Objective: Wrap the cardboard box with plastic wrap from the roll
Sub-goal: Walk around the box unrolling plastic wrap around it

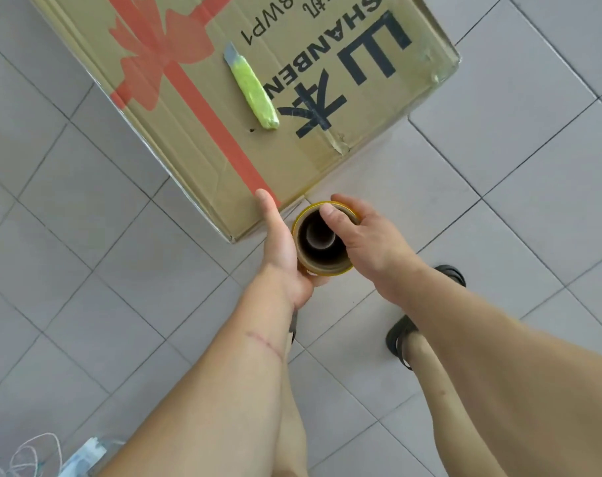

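A large cardboard box (196, 156) with a red ribbon print and black lettering stands on the tiled floor, its near corner just in front of me. I look straight down the hollow core of the plastic wrap roll (322, 266), held upright beside that corner. My left hand (280, 249) grips the roll's left side, thumb stretched up along the box edge. My right hand (365, 242) holds the roll's right side, its thumb hooked over the rim. A glossy film seems to cover the box's sides.
A green utility knife (255, 89) lies on top of the box. My feet in dark sandals (401, 339) stand on the grey floor tiles (499, 149). Some string and plastic scraps (48, 456) lie at the lower left.
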Motion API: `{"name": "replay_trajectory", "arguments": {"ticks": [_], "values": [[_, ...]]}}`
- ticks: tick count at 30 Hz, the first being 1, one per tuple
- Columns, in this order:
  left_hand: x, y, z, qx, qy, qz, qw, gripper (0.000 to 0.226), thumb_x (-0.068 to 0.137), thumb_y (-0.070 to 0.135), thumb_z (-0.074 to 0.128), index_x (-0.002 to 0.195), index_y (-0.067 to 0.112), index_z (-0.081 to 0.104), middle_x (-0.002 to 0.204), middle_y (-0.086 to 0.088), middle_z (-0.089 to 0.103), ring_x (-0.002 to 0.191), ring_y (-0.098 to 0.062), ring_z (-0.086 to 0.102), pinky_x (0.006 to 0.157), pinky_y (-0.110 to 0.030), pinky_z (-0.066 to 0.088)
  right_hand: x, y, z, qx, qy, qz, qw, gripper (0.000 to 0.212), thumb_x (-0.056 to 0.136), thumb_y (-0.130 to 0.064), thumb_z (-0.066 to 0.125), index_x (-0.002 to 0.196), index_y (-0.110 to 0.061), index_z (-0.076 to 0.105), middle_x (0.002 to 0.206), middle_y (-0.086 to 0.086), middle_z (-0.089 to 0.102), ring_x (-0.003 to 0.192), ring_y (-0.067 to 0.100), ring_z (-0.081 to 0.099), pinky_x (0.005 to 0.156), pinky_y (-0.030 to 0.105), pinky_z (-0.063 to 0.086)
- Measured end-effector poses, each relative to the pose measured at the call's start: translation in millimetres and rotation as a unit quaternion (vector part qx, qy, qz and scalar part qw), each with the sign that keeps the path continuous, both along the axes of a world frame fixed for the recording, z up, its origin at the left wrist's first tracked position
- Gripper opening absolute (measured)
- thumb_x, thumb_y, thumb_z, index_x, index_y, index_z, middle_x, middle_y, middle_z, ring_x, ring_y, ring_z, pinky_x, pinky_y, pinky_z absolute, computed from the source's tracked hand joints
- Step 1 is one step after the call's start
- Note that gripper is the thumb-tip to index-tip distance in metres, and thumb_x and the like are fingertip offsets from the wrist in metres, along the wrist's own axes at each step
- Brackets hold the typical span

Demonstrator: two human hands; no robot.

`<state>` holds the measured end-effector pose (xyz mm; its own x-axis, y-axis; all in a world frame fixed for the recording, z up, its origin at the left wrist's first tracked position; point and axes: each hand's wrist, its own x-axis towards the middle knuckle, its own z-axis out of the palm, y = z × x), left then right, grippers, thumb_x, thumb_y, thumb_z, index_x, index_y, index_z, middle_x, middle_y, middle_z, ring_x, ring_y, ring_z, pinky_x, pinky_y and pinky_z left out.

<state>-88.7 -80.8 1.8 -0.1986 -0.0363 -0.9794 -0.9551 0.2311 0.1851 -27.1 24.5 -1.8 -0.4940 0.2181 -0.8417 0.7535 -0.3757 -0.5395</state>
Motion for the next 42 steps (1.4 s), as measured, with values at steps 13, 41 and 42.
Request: {"name": "replay_trajectory", "arguments": {"ticks": [13, 41, 42], "values": [[-10.3, 5.7, -5.9, 0.039, -0.015, -0.017, 0.999, 0.131, 0.074, 0.110, 0.020, 0.137, 0.009, 0.075, 0.132, -0.023, 0.077, 0.128, -0.039, 0.073, 0.122, -0.056, 0.048, 5.0, 2.2, 4.9, -0.005, 0.014, 0.002, 1.000, 0.042, 0.097, -0.048, 0.052, 0.137, -0.035, 0.052, 0.135, -0.006, 0.056, 0.122, 0.011, 0.052, 0.106, 0.029, 0.042], [20.2, 59.0, -1.5, 0.075, -0.040, 0.063, 0.994, 0.128, 0.072, 0.110, 0.020, 0.135, 0.013, 0.075, 0.131, -0.022, 0.078, 0.128, -0.040, 0.072, 0.122, -0.057, 0.047, -0.2, 71.5, 13.0, 0.043, -0.017, 0.099, 0.994, 0.043, 0.095, -0.059, 0.046, 0.128, -0.033, 0.059, 0.114, -0.007, 0.060, 0.108, 0.014, 0.054, 0.093, 0.032, 0.045], [22.8, 62.6, -0.5, 0.062, -0.038, 0.043, 0.996, 0.127, 0.071, 0.110, 0.019, 0.133, 0.015, 0.076, 0.129, -0.020, 0.079, 0.126, -0.039, 0.072, 0.119, -0.058, 0.049, 0.2, 74.8, 12.0, 0.049, -0.020, 0.108, 0.993, 0.044, 0.094, -0.060, 0.049, 0.127, -0.033, 0.059, 0.113, -0.007, 0.060, 0.108, 0.015, 0.055, 0.093, 0.033, 0.046]]}}
